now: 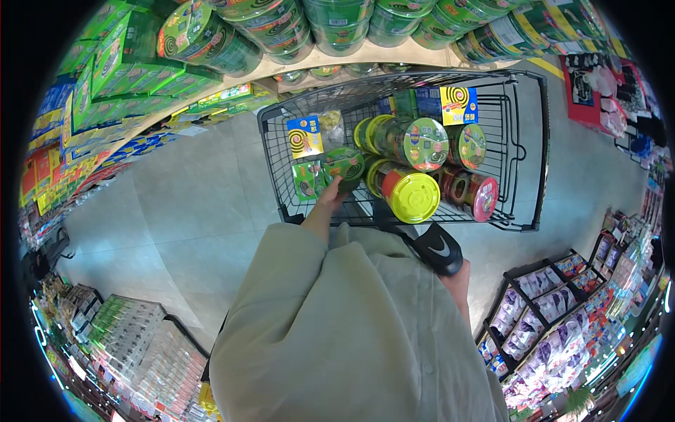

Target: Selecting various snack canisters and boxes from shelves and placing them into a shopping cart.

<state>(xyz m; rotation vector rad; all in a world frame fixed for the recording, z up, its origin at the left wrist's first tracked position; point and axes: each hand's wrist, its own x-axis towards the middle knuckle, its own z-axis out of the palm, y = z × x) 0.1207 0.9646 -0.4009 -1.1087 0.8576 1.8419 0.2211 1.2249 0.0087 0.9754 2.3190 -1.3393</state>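
Observation:
My left hand [334,190] reaches into the left part of a black wire shopping cart [522,184], its fingers closed on the near edge of a green round tub [344,164]. Beside that tub lie a green box [305,181] and a blue-and-yellow box [305,136] with a black spiral on it. My right hand [458,280] is low at the right edge of my shirt, beside a black rounded object [439,248] with a pale curved mark; its fingers are hidden. Green-lidded tubs [425,144], a yellow-lidded tub [413,198] and a red-lidded tub [484,199] lie near the cart's middle.
Another spiral-printed box [459,105] rests toward the cart's far side. Beyond it, a wooden shelf [337,65] carries green tubs [337,24]. Stacked green boxes [126,63] stand left. A black display rack [541,309] with purple-and-white packs is near right; grey floor [183,190] surrounds the cart.

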